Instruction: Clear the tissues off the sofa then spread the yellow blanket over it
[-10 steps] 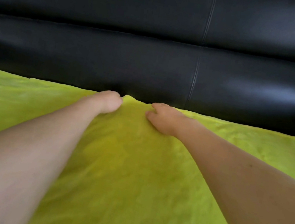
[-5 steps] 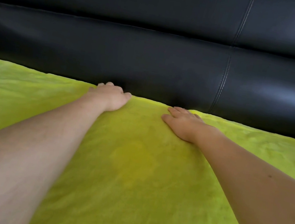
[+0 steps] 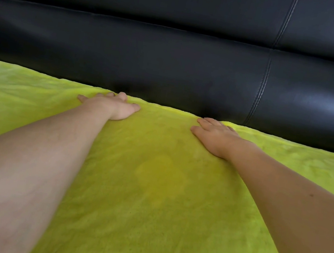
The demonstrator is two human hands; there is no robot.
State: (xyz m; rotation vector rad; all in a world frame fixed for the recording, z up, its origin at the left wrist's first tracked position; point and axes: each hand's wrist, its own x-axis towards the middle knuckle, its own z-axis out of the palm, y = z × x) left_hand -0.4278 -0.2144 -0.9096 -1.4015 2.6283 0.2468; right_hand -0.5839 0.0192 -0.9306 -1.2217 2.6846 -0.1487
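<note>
The black leather sofa [image 3: 173,60] fills the upper half of the view, its backrest running across in two padded horizontal bands divided by a crease, with one stitched vertical seam toward the right side; soft reflections of light show on the leather to the right of that seam. No more of the room is visible. The yellow blanket [image 3: 156,191] covers the seat in front of the backrest from one side of the view to the other, lying fairly flat with only faint rumpling, and its far edge runs along the foot of the backrest. A slightly darker patch shows in the blanket midway between the forearms. The left hand [image 3: 116,106] rests palm down on the blanket at its far edge, fingers spread and extended, fingertips touching or nearly touching the base of the backrest. The right hand [image 3: 216,135] likewise lies flat on the blanket just short of that edge, fingers straight and close together, left of the seam. The two hands are well apart, neither clasping the fabric.
</note>
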